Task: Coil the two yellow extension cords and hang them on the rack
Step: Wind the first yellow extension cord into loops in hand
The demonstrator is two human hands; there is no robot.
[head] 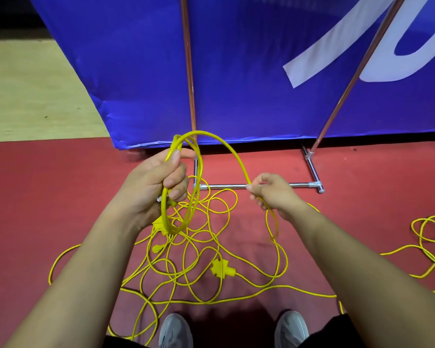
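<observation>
1. Left hand (156, 182): grips a small coil (180, 228) of yellow cord, with fingers curled round a few loops and the thumb pressed on top. Coil held upright in the air, above the red floor (60, 197).
2. Right hand (274, 194): pinches the same cord between thumb and fingertips, with the other fingers curled round it. Between the two hands, one high arc of cord (211, 134), from the top of the coil to this pinch.
3. Below the right hand: cord hanging down to the floor and joining a loose tangle (199, 262) of yellow loops in the middle of the floor, under both hands.
4. Inside the tangle: a yellow socket block (221, 268), lying flat.
5. At the right edge of the floor: a second heap of yellow loops (430, 237), well apart from the hands. Not possible to tell which strands belong to which of the two cords.
6. Behind the hands: chrome base bar of the rack (274, 184) on the floor, with two thin poles going up in front of a blue banner (236, 71).
7. At the near edge of the floor: two grey shoes (175, 330).
</observation>
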